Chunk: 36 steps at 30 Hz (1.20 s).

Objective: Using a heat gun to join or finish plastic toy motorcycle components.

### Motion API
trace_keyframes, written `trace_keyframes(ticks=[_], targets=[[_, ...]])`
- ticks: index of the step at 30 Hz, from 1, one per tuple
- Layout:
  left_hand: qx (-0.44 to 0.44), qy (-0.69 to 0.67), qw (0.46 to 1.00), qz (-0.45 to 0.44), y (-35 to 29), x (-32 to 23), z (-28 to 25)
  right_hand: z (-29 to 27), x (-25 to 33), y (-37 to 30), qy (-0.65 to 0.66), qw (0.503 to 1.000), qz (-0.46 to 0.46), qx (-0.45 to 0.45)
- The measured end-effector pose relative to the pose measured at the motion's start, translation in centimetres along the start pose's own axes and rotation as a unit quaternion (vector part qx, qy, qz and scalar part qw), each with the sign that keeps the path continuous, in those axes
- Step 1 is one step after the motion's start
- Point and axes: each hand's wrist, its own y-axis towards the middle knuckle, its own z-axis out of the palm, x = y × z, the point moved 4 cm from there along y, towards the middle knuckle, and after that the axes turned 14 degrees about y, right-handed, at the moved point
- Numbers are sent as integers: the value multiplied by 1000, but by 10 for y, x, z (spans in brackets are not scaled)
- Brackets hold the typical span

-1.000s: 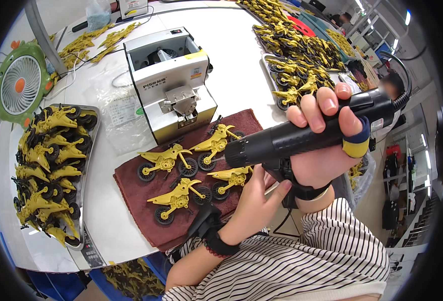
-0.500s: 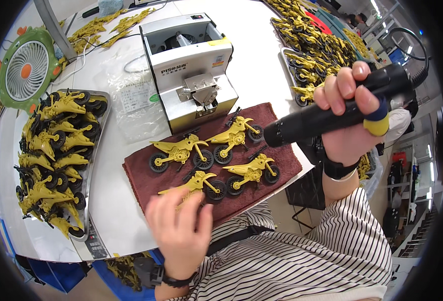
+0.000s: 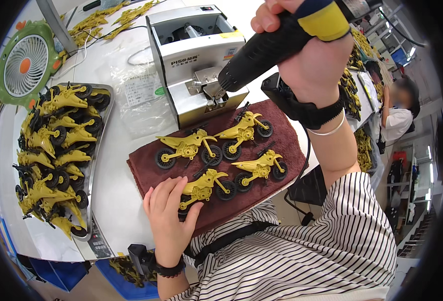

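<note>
My right hand (image 3: 314,67), with a yellow and dark band on a finger, wraps round a black electric screwdriver (image 3: 261,52). Its lower end reaches down to the metal outlet of a white and grey screw feeder (image 3: 184,62); whether they touch cannot be told. My left hand (image 3: 167,215) has fingers and thumb on either side of the rear wheel of a yellow toy motorcycle (image 3: 204,186), which lies on a folded maroon towel (image 3: 294,145). Three more lie there: one back left (image 3: 186,146), one back right (image 3: 241,128), one front right (image 3: 259,166).
At left a metal tray (image 3: 103,125) is heaped with toy motorcycles, below a green fan (image 3: 25,65). Clear plastic bagging (image 3: 139,108) lies beside the feeder. A cord (image 3: 307,170) hangs by the table edge. Another person (image 3: 399,110) is at far right.
My right hand has carried the screwdriver up and leftward to the feeder's outlet. My left hand, blurred before, has settled at the front left motorcycle's rear wheel.
</note>
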Motion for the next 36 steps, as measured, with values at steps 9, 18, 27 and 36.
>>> trace_keyframes(ticks=[9, 18, 27, 36], targets=[[-21, -4, 1000, 0, -2, 4, 2, -4, -19, -9, -78, 992, 14, 94], [-25, 2, 1000, 5, -2, 6, 3, 26, 1, -94, -7, 967, 161, 199], [-38, -10, 999, -4, -5, 8, 6, 25, -16, -108, -70, 966, 168, 185], [-44, -10, 999, -8, -4, 7, 5, 24, -30, -109, -124, 959, 214, 137]])
